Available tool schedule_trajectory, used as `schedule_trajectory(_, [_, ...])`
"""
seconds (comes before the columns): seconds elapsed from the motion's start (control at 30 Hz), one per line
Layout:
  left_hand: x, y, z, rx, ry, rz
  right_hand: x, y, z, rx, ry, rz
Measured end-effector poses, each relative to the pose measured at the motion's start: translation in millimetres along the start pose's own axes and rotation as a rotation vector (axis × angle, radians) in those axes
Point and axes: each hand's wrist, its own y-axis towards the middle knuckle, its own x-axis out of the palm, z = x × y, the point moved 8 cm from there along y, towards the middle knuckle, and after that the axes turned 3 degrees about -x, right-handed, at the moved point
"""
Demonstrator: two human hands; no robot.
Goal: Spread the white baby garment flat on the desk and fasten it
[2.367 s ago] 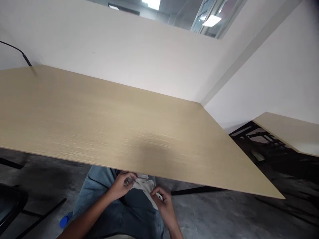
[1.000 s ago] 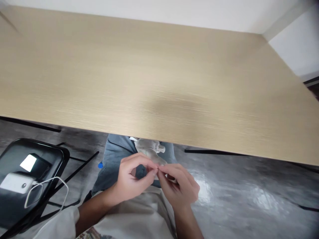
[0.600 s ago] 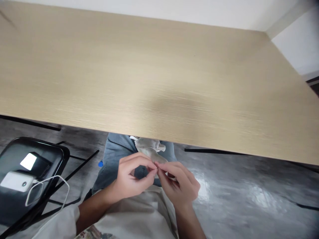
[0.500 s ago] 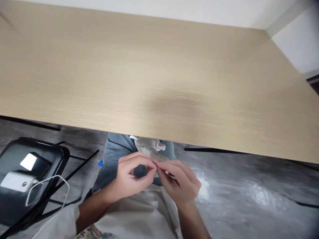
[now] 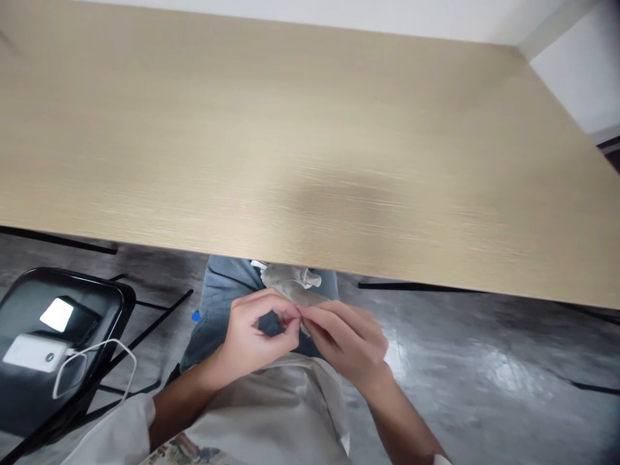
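Note:
Both hands meet over my lap, just below the near edge of the light wooden table point(image 5: 310, 142). My left hand point(image 5: 254, 339) pinches the edge of a pale grey glove point(image 5: 290, 284) with thumb and forefinger. My right hand point(image 5: 349, 345) pinches the same glove from the right, fingertips touching those of the left. The rest of the glove lies crumpled on my blue jeans point(image 5: 217, 310), partly hidden under the table edge.
A black chair point(image 5: 62, 336) stands at the left, carrying a white power bank point(image 5: 33, 352) with a looped white cable and a lit phone point(image 5: 57, 314). A small blue cap point(image 5: 195, 316) lies on the grey floor. White walls bound the table.
The view dropped from the far wall to my lap. Both hands rose slightly toward the table edge and stay pinched together on the glove; my right forearm came further into view.

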Motion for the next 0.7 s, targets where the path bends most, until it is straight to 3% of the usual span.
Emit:
schedule_trajectory(0.33, [-1.3, -3.0, 1.2, 0.018, -0.009, 0.003, -1.0, 5.6, 4.1, 0.147, 0.125, 0.015])
schedule_trajectory(0.7, [-3.8, -3.5, -0.6, 0.014, -0.011, 0.013, -1.2, 5.7, 3.4, 0.148, 0.082, 0.038])
